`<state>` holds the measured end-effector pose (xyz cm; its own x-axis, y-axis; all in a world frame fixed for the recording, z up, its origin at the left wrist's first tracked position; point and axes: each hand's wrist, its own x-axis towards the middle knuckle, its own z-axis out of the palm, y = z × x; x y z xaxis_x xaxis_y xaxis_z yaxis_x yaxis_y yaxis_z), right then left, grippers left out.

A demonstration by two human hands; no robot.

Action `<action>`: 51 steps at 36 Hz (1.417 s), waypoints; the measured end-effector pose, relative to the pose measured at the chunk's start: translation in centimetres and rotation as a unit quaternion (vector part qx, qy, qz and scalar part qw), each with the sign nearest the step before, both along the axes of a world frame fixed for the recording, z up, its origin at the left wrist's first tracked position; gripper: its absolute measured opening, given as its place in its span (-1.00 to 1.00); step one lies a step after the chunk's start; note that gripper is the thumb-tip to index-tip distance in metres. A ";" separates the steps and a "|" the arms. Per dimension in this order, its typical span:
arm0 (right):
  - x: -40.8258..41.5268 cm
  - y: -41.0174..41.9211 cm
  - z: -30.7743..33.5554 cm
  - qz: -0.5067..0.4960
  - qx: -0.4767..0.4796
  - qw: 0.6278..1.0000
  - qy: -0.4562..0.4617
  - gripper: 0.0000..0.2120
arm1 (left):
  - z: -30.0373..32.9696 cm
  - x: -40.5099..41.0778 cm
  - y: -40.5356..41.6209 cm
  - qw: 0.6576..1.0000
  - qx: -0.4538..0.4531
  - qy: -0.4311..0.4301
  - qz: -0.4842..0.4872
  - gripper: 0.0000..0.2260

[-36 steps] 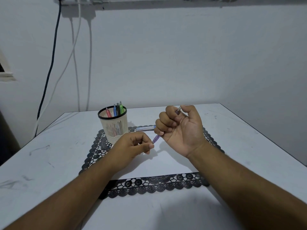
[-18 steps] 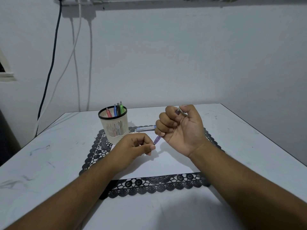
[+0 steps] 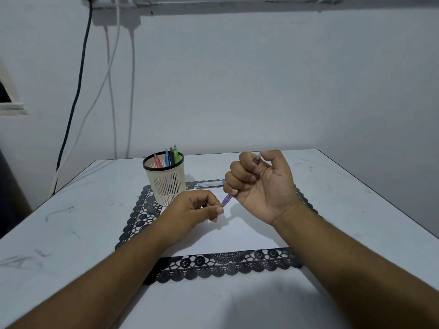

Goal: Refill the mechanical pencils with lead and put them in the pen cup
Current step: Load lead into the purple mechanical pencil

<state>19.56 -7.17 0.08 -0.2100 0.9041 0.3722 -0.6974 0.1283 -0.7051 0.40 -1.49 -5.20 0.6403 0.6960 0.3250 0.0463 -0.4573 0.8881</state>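
Observation:
My right hand (image 3: 261, 186) is raised palm-up over the mat and grips a purple mechanical pencil (image 3: 226, 200) in its fist, thumb at the pencil's top end. The pencil slants down to the left. My left hand (image 3: 190, 210) sits just below, fingers curled, thumb and forefinger pinched at the pencil's tip; any lead there is too thin to see. A cream mesh pen cup (image 3: 166, 186) with a black rim stands at the mat's back left and holds several coloured pencils (image 3: 169, 157). A small lead case (image 3: 210, 184) lies behind my hands.
A black lace-edged placemat (image 3: 140, 214) with a white centre covers the middle of the white table (image 3: 71, 222). Cables (image 3: 71, 110) hang down the wall at the back left. The table's right edge (image 3: 380, 198) runs diagonally.
Hardly anything differs: both hands keep their places, the right hand still gripping the purple pencil and the left still pinched at its tip.

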 end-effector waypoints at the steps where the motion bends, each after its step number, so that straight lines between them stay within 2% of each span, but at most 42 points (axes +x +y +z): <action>1: 0.0 0.0 0.0 0.000 0.001 1.000 0.000 -0.70 | 0.0 0.0 0.0 1.000 0.000 0.001 -0.002 -0.87; 11: 0.1 0.1 -0.3 0.014 0.007 1.000 0.018 -0.70 | 0.1 0.0 -0.1 1.000 0.000 -0.006 0.002 -0.83; 34: 0.1 0.1 -0.3 0.023 0.003 1.000 0.014 -0.70 | 0.0 -0.1 0.2 1.000 0.010 0.005 0.000 -0.89; 42: 0.1 0.1 -0.2 0.015 0.006 1.000 0.011 -0.70 | 0.1 -0.2 0.0 1.000 0.009 0.006 0.003 -0.84; 51: 0.0 0.1 -0.3 0.004 0.001 1.000 0.014 -0.70 | 0.1 -0.2 0.1 1.000 0.005 0.013 -0.001 -0.90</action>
<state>19.57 -7.06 -0.21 -0.2063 0.9019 0.3796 -0.7185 0.1237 -0.6845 0.25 -1.40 -5.10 0.6505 0.6911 0.3151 0.0688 -0.4668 0.8817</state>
